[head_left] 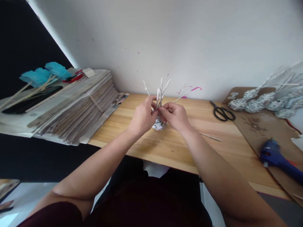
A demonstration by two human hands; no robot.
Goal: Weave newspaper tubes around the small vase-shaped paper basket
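A small rounded piece woven from rolled newspaper tubes (159,123) stands upright on the wooden table between my hands. Several white paper tubes (161,86) rise from its top, some close together and some splayed outward. My left hand (145,116) is closed around the left side of the neck, thumb and fingers at the base of the tubes. From the right, my right hand (175,114) pinches at the same neck, thumb and forefinger together. The fingers hide most of the neck and which tube each one grips.
Stacked newspapers (94,107) fill the left side, with sticks bearing blue tufts (44,75) on top. Black scissors (222,112) and a loose paper tube (210,136) lie to the right. Further right are several woven pieces (258,102) and a blue glue gun (279,157) on cardboard.
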